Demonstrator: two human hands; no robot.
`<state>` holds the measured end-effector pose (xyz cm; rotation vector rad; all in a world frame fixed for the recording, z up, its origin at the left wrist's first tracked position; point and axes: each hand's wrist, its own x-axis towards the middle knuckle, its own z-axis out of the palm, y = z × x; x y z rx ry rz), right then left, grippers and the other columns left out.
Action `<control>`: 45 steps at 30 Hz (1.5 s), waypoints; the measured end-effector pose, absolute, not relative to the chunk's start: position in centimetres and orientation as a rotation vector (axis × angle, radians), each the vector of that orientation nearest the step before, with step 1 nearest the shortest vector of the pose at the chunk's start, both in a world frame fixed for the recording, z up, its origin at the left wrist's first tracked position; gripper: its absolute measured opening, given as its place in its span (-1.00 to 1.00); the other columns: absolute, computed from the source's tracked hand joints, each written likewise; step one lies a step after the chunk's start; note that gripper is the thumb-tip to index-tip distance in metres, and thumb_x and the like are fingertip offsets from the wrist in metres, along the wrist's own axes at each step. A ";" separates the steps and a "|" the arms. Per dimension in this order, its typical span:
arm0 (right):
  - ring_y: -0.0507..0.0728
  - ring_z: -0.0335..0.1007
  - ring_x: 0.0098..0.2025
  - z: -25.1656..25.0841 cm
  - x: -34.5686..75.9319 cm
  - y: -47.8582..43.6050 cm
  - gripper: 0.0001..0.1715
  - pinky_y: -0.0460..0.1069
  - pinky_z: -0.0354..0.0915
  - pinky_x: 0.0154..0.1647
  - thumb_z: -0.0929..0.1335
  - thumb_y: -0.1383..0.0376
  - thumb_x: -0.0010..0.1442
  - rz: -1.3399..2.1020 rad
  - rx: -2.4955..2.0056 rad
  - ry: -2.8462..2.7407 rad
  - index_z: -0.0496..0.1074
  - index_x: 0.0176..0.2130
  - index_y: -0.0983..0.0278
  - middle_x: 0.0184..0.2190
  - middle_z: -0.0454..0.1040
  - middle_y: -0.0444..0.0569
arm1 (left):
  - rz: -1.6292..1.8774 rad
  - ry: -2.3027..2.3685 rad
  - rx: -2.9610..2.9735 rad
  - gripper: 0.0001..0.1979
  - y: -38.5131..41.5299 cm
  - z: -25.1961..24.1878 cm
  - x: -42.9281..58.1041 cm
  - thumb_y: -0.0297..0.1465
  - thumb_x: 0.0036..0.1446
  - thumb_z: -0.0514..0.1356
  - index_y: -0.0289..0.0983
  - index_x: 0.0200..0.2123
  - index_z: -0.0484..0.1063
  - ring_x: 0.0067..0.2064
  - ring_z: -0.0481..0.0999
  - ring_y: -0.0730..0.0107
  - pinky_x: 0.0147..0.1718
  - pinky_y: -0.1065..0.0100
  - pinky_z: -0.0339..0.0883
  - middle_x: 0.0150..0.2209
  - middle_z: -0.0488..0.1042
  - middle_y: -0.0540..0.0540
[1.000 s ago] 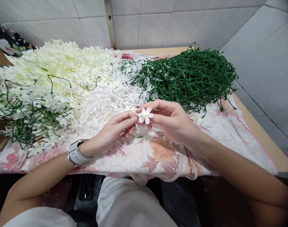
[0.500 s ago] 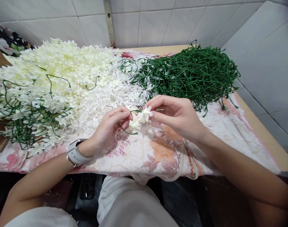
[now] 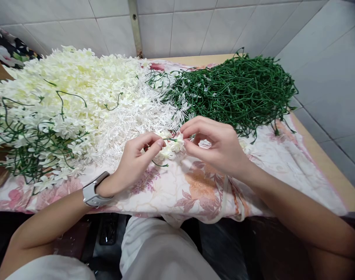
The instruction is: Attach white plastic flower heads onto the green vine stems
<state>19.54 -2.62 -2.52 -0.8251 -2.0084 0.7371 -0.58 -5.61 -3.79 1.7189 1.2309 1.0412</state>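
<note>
Two hands are meeting over a flowered stem near the worktop's front edge.

The left hand [image 3: 136,157], wrist bent up, and the right hand [image 3: 220,146], fingers curled, are each keeping a narrow grip on one green stem [image 3: 168,146] carrying about three white blossoms. The stem is lying roughly left to right between them, above the floral cloth [image 3: 195,190].

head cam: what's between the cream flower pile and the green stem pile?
A spread of white spiky plastic pieces fills the gap between cream flower pile and green stem pile, head view.
</note>
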 end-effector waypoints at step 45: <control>-0.04 0.29 -0.45 -3.4 19.2 -3.0 -0.87 -0.13 0.21 -0.47 0.30 0.48 0.15 0.680 -0.853 -2.142 0.38 -0.36 0.27 -0.44 0.42 -0.12 | 1.157 1.190 1.706 -0.91 -5.9 -4.5 0.0 -0.41 0.14 0.21 -0.25 -0.25 0.44 -0.28 0.49 0.47 -0.30 0.46 0.46 -0.26 0.46 -0.04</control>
